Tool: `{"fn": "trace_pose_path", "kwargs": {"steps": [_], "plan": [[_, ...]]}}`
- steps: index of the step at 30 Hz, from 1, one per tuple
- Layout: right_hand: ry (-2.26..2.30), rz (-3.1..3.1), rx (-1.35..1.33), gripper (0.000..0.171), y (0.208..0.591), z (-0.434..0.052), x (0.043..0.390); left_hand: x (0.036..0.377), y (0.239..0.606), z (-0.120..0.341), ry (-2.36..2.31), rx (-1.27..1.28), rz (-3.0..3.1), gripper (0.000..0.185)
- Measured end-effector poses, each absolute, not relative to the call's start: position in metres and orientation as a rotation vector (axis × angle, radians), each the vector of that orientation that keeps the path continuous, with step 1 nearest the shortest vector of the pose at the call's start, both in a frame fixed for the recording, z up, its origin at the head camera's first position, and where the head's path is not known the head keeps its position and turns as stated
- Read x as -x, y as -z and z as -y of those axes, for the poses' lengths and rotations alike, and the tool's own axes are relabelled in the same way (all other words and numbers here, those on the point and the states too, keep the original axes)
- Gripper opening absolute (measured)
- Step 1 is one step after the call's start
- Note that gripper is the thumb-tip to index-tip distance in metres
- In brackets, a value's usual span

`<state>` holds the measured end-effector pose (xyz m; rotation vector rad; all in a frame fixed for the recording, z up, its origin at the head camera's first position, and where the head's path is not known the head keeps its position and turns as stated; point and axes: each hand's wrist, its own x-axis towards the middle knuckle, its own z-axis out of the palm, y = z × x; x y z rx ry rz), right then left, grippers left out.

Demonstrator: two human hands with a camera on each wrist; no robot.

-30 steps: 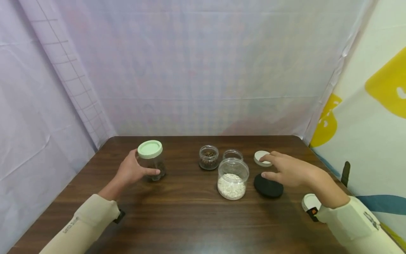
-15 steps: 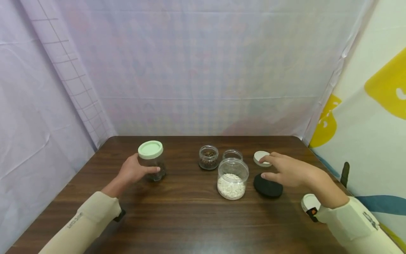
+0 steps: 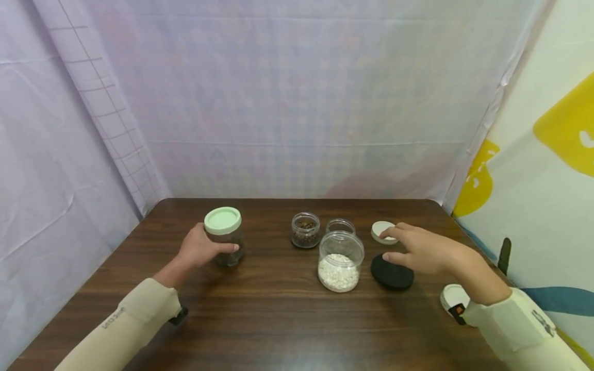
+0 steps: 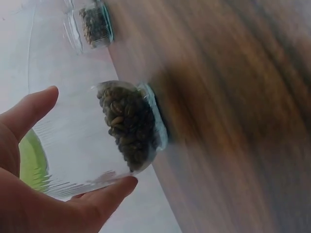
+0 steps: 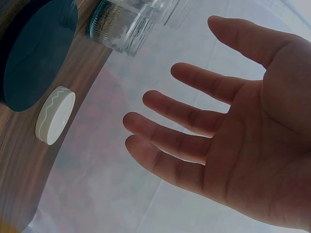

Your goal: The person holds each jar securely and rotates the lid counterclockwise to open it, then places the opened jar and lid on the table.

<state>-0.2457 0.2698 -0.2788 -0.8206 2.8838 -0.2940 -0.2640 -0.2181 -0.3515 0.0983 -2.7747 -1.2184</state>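
Note:
My left hand (image 3: 197, 248) grips a clear jar (image 3: 230, 239) with a pale green lid (image 3: 223, 220), at the left of the table. In the left wrist view, dark coffee beans (image 4: 129, 121) lie at the jar's bottom, and thumb and fingers go around its sides. The jar's base is close over the wood. Over on the right, my right hand (image 3: 427, 251) hovers with spread fingers above a round black lid (image 3: 392, 273) and a small white lid (image 3: 381, 230). Its palm (image 5: 257, 126) holds nothing in the right wrist view.
Mid-table stands an open jar of white flakes (image 3: 339, 273), partly covering another open jar (image 3: 341, 225) behind it. A small open jar of brown beans (image 3: 305, 234) is to their left. A second white lid (image 3: 454, 296) lies near the right sleeve. White cloth (image 3: 297, 103) hangs behind the table.
My left hand has shifted the green-lidded jar slightly to the right and a little nearer. My right hand has stayed in place.

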Motion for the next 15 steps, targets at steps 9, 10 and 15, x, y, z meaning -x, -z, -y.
{"fn": "trace_pose_path", "kwargs": {"steps": [9, 10, 15], "plan": [[0.291, -2.88, 0.85, 0.056, 0.279, -0.271, 0.247, 0.255, 0.349, 0.201, 1.215, -0.076, 2.717, 0.098], [0.289, -2.881, 0.858, 0.056, 0.279, -0.271, 0.247, 0.254, 0.348, 0.199, 1.238, -0.066, 2.698, 0.097], [0.286, -2.895, 0.876, 0.055, 0.278, -0.269, 0.247, 0.246, 0.339, 0.186, 1.362, 0.018, 2.598, 0.095]]}}
